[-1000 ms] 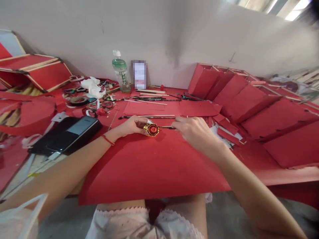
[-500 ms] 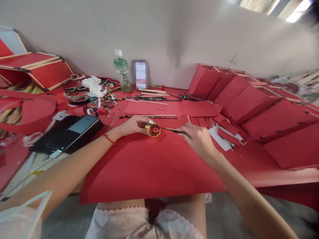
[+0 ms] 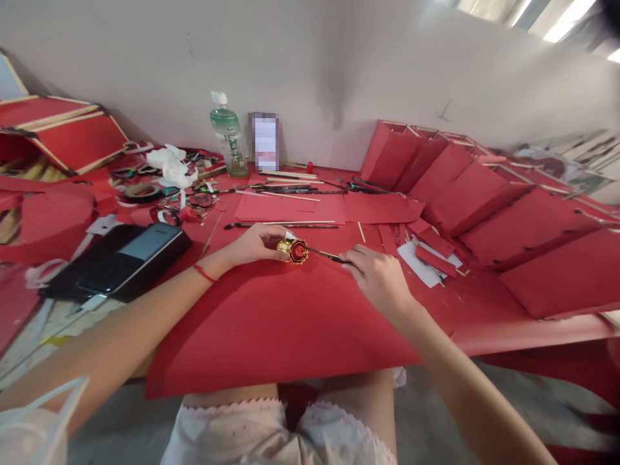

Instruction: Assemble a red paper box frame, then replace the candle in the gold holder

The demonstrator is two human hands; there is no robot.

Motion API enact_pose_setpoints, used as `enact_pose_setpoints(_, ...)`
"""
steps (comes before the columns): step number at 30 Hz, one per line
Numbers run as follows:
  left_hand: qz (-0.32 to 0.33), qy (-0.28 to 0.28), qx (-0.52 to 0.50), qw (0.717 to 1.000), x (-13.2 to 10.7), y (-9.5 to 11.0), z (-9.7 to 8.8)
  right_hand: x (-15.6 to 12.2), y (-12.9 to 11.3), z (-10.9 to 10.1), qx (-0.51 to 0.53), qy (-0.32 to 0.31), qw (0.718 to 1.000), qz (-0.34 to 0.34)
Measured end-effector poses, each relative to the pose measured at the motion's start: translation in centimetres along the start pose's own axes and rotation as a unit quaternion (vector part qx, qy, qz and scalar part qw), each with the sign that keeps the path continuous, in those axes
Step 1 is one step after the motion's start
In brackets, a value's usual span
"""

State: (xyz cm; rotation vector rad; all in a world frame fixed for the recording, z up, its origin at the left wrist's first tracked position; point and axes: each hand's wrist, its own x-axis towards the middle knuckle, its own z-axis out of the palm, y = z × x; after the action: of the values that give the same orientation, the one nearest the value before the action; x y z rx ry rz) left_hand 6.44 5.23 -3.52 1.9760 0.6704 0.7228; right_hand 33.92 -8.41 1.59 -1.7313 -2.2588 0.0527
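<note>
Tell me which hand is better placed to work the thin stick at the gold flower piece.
Right, likely: the right hand pinches the thin stick, its tip at the gold flower piece, which the left hand is holding.

Plain off-white wall (image 3: pixel 339 64) behind, scuffed, with a dark smudge mid-span. Red-topped table (image 3: pixel 508 329) butts against it. Grey concrete floor (image 3: pixel 436 413) below the front edge. Ceiling light strips (image 3: pixel 564 22) top right, blown out.
</note>
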Motion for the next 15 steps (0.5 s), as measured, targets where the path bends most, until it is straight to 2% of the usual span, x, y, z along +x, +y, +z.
enact_pose_setpoints(6, 0.014, 0.015, 0.031, 0.999, 0.1, 0.1, 0.1, 1.0, 0.9, 0.0, 0.128, -0.003, 0.991, 0.028)
enact_pose_setpoints(11, -0.007, 0.010, 0.016, 1.000, 0.2, 0.0, 0.0, 1.0, 1.8, 1.8, 0.244, 0.007, 0.966, 0.081)
enact_pose_setpoints(13, -0.020, 0.005, -0.003, 1.000, 0.2, -0.2, 0.0, 0.9, 1.8, 2.4, 0.271, 0.015, 0.957, 0.102)
enact_pose_setpoints(15, -0.023, 0.003, -0.019, 1.000, 0.2, -0.2, 0.0, 0.6, 1.4, 2.4, 0.261, 0.017, 0.959, 0.105)
